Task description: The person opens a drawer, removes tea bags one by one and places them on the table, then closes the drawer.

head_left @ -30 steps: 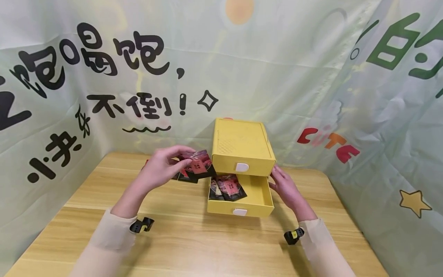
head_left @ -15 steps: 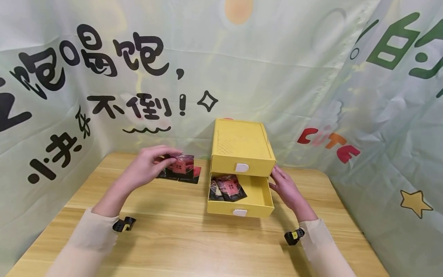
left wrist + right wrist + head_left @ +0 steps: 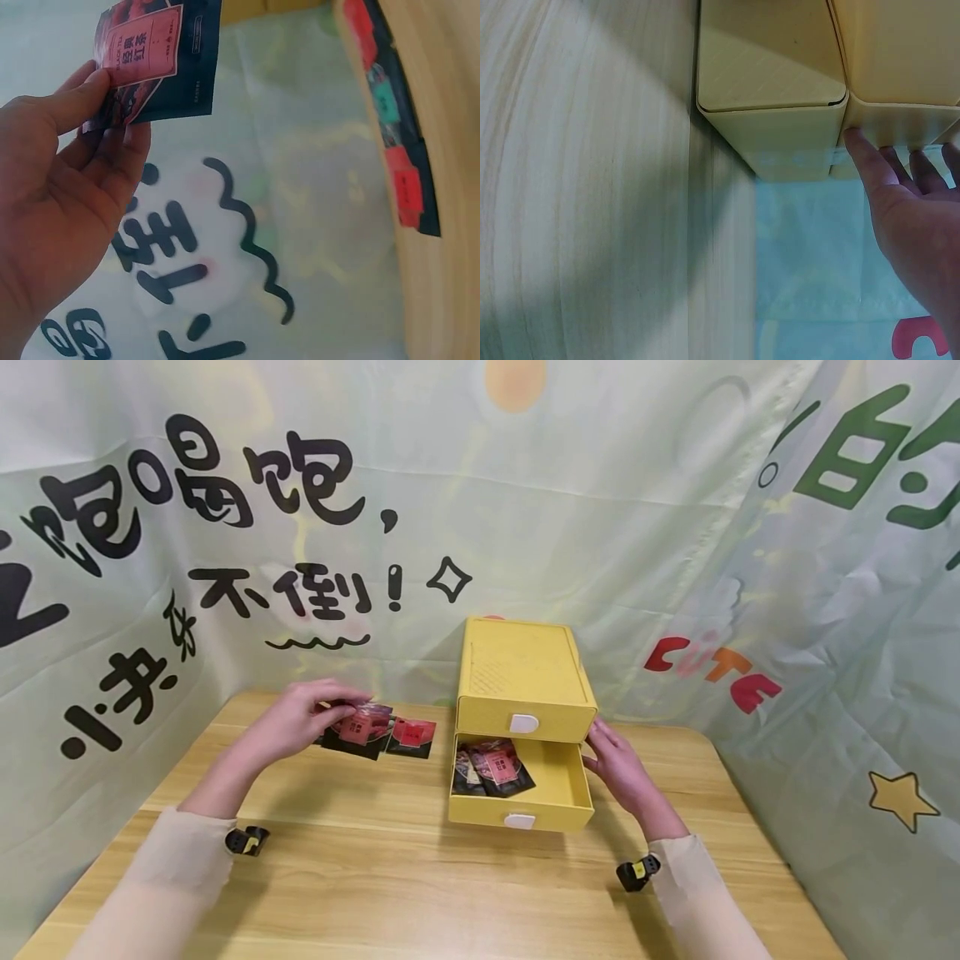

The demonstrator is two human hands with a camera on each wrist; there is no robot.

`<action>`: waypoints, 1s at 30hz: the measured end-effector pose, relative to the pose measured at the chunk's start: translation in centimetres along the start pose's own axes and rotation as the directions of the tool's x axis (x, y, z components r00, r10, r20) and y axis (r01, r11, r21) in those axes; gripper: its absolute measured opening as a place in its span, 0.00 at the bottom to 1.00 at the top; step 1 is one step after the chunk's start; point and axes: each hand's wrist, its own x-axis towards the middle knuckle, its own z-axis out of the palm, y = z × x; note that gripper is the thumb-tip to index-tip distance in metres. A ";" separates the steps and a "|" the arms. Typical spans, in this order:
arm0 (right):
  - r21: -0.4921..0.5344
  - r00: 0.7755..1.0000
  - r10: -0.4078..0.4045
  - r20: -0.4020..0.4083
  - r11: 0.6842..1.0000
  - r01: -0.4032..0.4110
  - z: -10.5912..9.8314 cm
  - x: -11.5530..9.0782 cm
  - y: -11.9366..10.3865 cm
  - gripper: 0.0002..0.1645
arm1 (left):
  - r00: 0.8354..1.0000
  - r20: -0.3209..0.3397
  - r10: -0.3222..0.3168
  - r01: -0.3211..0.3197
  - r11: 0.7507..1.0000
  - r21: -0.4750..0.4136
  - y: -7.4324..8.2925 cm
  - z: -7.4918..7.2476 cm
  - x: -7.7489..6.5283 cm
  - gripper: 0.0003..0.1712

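Head view, left to right: pinching a dark, pink-labelled packet (image 3: pixel 354 732) between thumb and fingers of the left hand (image 3: pixel 298 712), at nine o'clock of the yellow drawer unit (image 3: pixel 525 660); over the last second, shifted further toward nine o'clock, fully uncovering a red-labelled packet (image 3: pixel 411 737) on the wooden table (image 3: pixel 360 885), at three o'clock of the held one. Judging by that, being brought away from the drawer to the row there, not yet let go. Pulled out at six o'clock: the lower drawer (image 3: pixel 562 772), with overlapping packets (image 3: pixel 501 767) unmoved toward its nine o'clock. At four o'clock, fingers extended, touching the unit's side, gripping nothing: the right hand (image 3: pixel 621 766).
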 end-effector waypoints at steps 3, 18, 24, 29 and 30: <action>-0.001 1.000 -0.004 0.005 1.000 0.004 -0.1 0.0 0.1 0.32 | 0.998 0.033 -0.049 0.049 0.999 0.000 -0.9 0.0 -0.2 0.19; 0.001 1.000 0.000 0.000 1.000 0.000 -0.1 0.0 0.1 0.33 | 0.940 0.208 -0.271 0.274 0.962 0.016 -6.0 0.4 -1.2 0.14; 0.004 1.000 -0.005 0.006 1.000 0.005 -0.2 0.1 0.2 0.32 | 0.920 0.253 -0.298 0.308 0.951 -0.001 -7.8 0.4 -1.5 0.14; 0.019 1.000 -0.005 0.000 1.000 0.005 -0.2 0.1 0.3 0.32 | 0.925 0.254 -0.284 0.296 0.955 -0.012 -9.5 0.6 -1.9 0.14; 0.021 1.000 -0.005 -0.002 1.000 0.005 -0.2 0.1 0.3 0.32 | 0.924 0.254 -0.287 0.300 0.954 -0.014 -9.8 0.6 -2.0 0.14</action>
